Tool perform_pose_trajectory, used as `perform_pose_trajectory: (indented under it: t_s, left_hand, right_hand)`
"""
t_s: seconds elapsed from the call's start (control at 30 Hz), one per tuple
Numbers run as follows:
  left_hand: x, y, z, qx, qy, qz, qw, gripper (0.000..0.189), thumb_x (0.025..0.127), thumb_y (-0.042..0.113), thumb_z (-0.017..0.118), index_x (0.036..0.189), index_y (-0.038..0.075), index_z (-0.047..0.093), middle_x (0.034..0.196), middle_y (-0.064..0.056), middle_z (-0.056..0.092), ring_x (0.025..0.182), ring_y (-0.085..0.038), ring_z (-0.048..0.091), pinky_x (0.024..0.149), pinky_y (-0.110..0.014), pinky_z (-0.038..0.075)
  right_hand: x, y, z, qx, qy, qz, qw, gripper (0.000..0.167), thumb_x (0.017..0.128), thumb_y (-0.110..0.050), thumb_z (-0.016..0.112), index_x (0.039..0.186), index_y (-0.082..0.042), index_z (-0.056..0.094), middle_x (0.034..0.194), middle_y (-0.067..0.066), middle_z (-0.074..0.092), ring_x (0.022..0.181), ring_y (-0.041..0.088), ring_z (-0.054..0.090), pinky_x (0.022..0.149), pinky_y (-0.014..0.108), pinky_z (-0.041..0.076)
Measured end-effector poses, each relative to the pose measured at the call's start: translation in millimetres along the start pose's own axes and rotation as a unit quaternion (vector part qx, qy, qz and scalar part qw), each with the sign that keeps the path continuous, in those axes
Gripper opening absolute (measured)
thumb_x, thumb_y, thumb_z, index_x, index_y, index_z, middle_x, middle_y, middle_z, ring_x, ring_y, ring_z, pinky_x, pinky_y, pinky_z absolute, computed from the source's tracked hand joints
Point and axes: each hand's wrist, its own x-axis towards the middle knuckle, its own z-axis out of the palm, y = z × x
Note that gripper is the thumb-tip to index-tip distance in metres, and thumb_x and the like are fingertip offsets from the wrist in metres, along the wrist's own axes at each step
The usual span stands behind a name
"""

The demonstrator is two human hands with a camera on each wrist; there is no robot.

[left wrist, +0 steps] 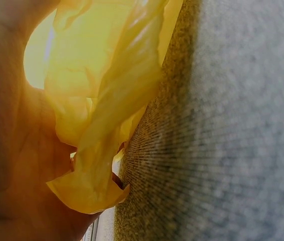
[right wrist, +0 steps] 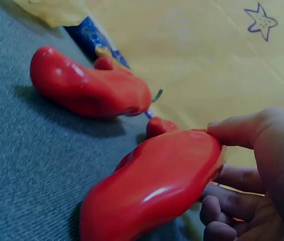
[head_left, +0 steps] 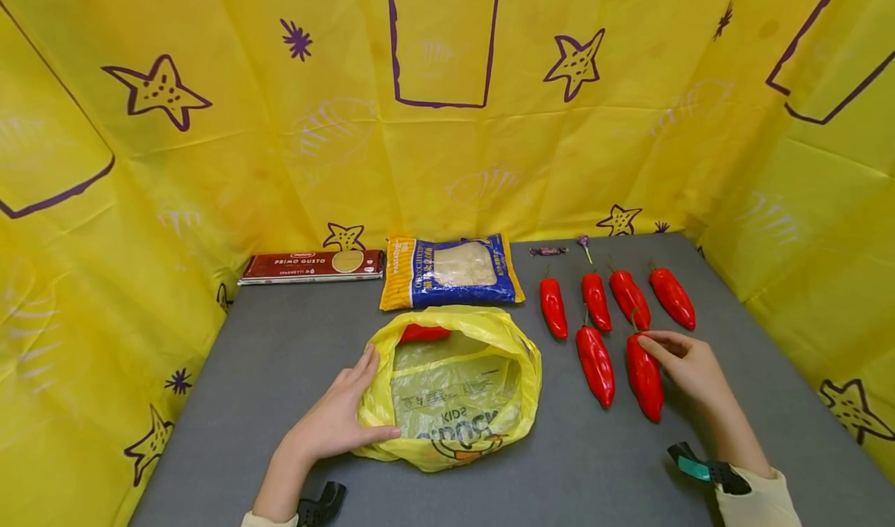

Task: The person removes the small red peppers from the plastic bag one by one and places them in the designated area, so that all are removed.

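Observation:
In the head view a yellow plastic bag (head_left: 527, 403) stands with its mouth open, and something red (head_left: 425, 333) shows inside at the back. My left hand (head_left: 343, 414) holds the bag's left side, the fingers along the rim and the thumb at the front; the left wrist view shows the bag's crumpled film (left wrist: 117, 85) against the palm. With thumb and fingers my right hand (head_left: 688, 364) pinches a red pepper (head_left: 645, 379) near its stem end, also seen in the right wrist view as a glossy pepper (right wrist: 152, 186). Beside it lies another red pepper (head_left: 595, 365).
Farther back lie several more red peppers (head_left: 553, 307), a wrapped candy (head_left: 548, 252) and a lollipop (head_left: 584, 247). Behind the bag are a blue and orange pasta packet (head_left: 454, 272) and a dark red spaghetti packet (head_left: 311, 266). Yellow cloth (head_left: 447, 154) surrounds the grey table (head_left: 280, 356).

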Motion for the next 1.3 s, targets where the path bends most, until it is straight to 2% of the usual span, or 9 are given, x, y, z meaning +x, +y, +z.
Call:
perform_pose_trajectory:
  t_s: [0.13,0.23,0.33,0.43,0.67,0.83,0.97,1.2,1.3]
  left_hand:
    - [0.3,0.3,-0.2,0.001,-0.002,-0.002,1.0,0.133,0.076,0.078,0.079,0.171,0.011,0.015,0.179,-0.005,0.007,0.148,-0.031,0.038,0.113,-0.058,0.043]
    - [0.0,0.9,-0.7,0.002,0.0,0.0,1.0,0.132,0.077,0.078,0.08,0.17,0.01,0.016,0.179,-0.006,0.008,0.147,-0.031,0.039,0.112,-0.059,0.044]
    - [-0.2,1.8,-1.4,0.002,0.0,0.0,1.0,0.132,0.077,0.077,0.08,0.17,0.009,0.016,0.179,-0.007,0.009,0.146,-0.031,0.039,0.112,-0.059,0.044]
    - [-0.4,2.5,-1.8,0.001,0.0,-0.002,1.0,0.132,0.077,0.076,0.08,0.17,0.009,0.016,0.179,-0.007,0.009,0.145,-0.031,0.04,0.112,-0.058,0.044]
    - [-0.4,3.9,-2.4,-0.001,-0.003,-0.004,1.0,0.132,0.077,0.076,0.08,0.17,0.009,0.016,0.179,-0.007,0.008,0.145,-0.031,0.04,0.112,-0.058,0.044]
    - [-0.6,4.9,-2.8,-0.001,-0.003,-0.006,1.0,0.132,0.077,0.076,0.081,0.17,0.009,0.016,0.179,-0.008,0.008,0.145,-0.03,0.04,0.112,-0.057,0.045]
    - [-1.1,4.7,-2.4,-0.001,-0.004,-0.005,1.0,0.132,0.077,0.076,0.081,0.17,0.009,0.016,0.179,-0.007,0.008,0.145,-0.031,0.04,0.111,-0.057,0.045]
    - [-0.8,4.2,-2.0,0.0,0.0,0.002,1.0,0.131,0.077,0.075,0.081,0.17,0.008,0.017,0.179,-0.008,0.009,0.144,-0.03,0.041,0.111,-0.057,0.045]
    - [-0.7,3.6,-2.1,0.002,0.004,0.004,1.0,0.131,0.077,0.074,0.081,0.17,0.008,0.017,0.179,-0.009,0.009,0.143,-0.031,0.042,0.111,-0.057,0.045]
  right_hand:
    - [0.7,5,5,-0.006,0.006,0.001,1.0,0.06,0.105,-0.048,0.063,0.138,0.001,0.068,0.131,0.02,0.072,0.097,-0.006,0.054,0.081,0.022,0.047]
    - [0.8,7,9,-0.009,0.004,0.003,1.0,0.061,0.107,-0.048,0.06,0.139,0.003,0.067,0.136,0.026,0.068,0.112,0.015,0.061,0.088,0.03,0.047]
    - [0.7,8,11,-0.011,0.003,0.005,0.9999,0.062,0.108,-0.048,0.057,0.139,0.005,0.065,0.139,0.029,0.065,0.123,0.039,0.059,0.093,0.041,0.046]
    - [0.7,9,11,-0.018,0.01,0.003,0.9998,0.062,0.109,-0.047,0.055,0.139,0.006,0.064,0.138,0.031,0.065,0.125,0.046,0.058,0.092,0.044,0.047]
    - [-0.8,12,13,-0.044,0.039,-0.009,0.9982,0.057,0.107,-0.046,0.058,0.136,0.003,0.068,0.13,0.028,0.07,0.111,0.038,0.065,0.081,0.032,0.049]
    - [-2.5,13,8,-0.041,0.009,-0.026,0.9988,0.06,0.103,-0.045,0.068,0.14,0.001,0.064,0.129,0.025,0.069,0.091,0.012,0.061,0.071,0.024,0.049]
    - [-4.2,12,6,-0.037,-0.012,-0.024,0.9989,0.064,0.099,-0.046,0.073,0.142,0.0,0.062,0.118,0.02,0.07,0.084,0.006,0.057,0.065,0.026,0.049]
    - [-3.3,12,15,-0.028,0.043,-0.033,0.9981,0.057,0.099,-0.045,0.074,0.134,-0.001,0.069,0.117,0.018,0.074,0.079,-0.004,0.058,0.066,0.022,0.05]
    - [-3.0,11,17,-0.025,0.053,-0.032,0.9978,0.056,0.1,-0.045,0.073,0.134,0.0,0.068,0.115,0.018,0.074,0.078,-0.005,0.058,0.064,0.022,0.05]
